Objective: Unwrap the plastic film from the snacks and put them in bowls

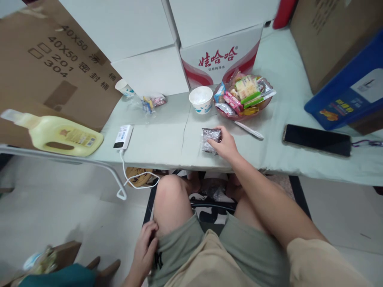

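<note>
My right hand (226, 144) reaches over the pale green table (167, 135) and its fingers are closed on a dark snack packet in clear wrap (208, 140) that lies near the table's front edge. Just beyond it stand a white paper cup (201, 99) and a reddish bowl (243, 115) piled with wrapped snacks. A white plastic utensil (249, 130) lies right of the hand. My left hand (145, 248) rests low on my left thigh, fingers curled against the shorts, holding nothing.
A white power bank (123, 136) with a cable hangs off the front edge at left. A yellow bottle (60, 134) lies far left. A black phone (316, 140) lies right. Cardboard boxes (218, 56) wall the back; a blue box (347, 91) stands at right.
</note>
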Demonstrator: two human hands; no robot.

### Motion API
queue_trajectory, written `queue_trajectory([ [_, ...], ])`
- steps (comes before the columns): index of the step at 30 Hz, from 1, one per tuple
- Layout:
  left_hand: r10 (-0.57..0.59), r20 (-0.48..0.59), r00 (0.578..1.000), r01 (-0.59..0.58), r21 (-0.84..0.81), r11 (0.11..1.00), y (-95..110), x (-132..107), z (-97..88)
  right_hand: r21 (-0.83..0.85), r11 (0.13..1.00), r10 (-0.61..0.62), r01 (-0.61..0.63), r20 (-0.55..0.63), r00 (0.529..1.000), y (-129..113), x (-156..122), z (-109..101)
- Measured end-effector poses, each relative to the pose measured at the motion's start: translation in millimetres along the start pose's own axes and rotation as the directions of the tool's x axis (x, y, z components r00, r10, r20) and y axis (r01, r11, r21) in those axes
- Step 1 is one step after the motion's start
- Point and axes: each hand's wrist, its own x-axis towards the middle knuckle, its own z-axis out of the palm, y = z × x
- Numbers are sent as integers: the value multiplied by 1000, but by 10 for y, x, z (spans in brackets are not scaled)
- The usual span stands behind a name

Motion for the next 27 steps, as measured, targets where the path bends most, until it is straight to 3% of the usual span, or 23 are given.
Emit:
queue_trajectory([
  [4,-20,143,990,17,23,1000,68,-405,-90,-26,1000,16,-15,20,1000,-25,-17,25],
  [6,1,145,989,-10,61,998,94,-366,-118,-27,1000,16,-15,20,1000,-20,-25,33],
  [13,53,-63,997,-41,177,983,76,248,-17,-9,1000,20,-20,-13,1000,34,-46,-8],
  [16,12,-72,997,-2,140,990,108,207,27,-5,1000,21,-21,-25,999,28,-51,-39],
  [22,-36,-47,998,40,88,995,67,-150,23,3,1000,4,-4,-25,1000,22,-30,-38],
  [27,18,-99,995,-7,113,994,37,-50,36,-16,1000,-4,4,-17,1000,14,-22,-32],
])
